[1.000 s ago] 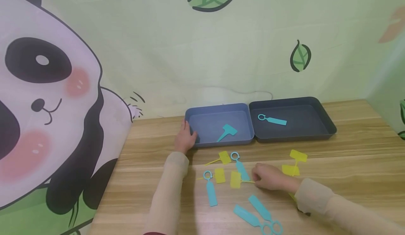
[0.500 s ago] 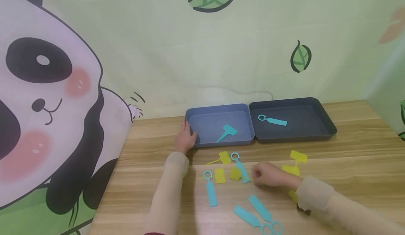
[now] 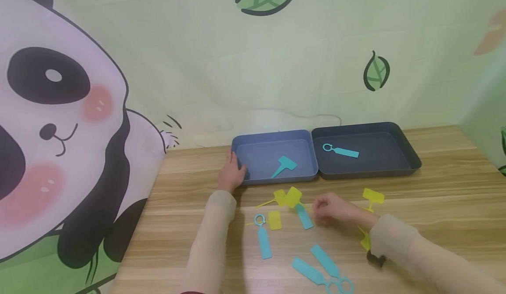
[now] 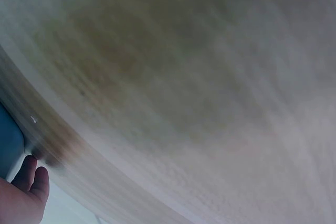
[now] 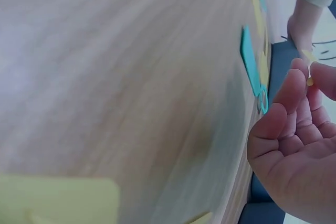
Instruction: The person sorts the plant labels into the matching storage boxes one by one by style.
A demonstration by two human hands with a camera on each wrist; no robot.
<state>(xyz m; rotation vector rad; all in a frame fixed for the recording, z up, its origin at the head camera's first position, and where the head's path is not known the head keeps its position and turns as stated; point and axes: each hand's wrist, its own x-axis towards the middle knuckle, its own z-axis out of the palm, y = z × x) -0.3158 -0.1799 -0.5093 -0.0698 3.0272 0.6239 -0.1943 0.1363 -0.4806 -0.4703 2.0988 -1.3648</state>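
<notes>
My right hand [image 3: 334, 210] pinches the thin stem of a yellow T-shaped tag [image 3: 293, 196] between thumb and fingertips, above the table. The tag's flat head points left over a turquoise ring tag [image 3: 303, 217], hiding its ring. In the right wrist view, only a small part of the pinched stem [image 5: 310, 82] shows at the fingertips. My left hand [image 3: 231, 174] rests at the left end of the blue tray [image 3: 276, 180], its fingers extended along the wall. That tray holds a turquoise T-shaped tag [image 3: 285, 165]. In the left wrist view, two fingers [image 4: 39, 183] lie beside the tray.
A dark grey tray [image 3: 367, 173] adjoins the blue one and holds a turquoise ring tag [image 3: 345, 152]. More turquoise ring tags [image 3: 264, 242] and yellow tags [image 3: 373, 195] lie on the wooden table [image 3: 178, 241]. A small black object [image 3: 375, 259] lies by the right sleeve. A printed cloth hangs behind.
The pinched yellow tag has risen and turned, its head now higher over the turquoise ring tag. My right hand has lifted slightly. My left hand stays at the blue tray.
</notes>
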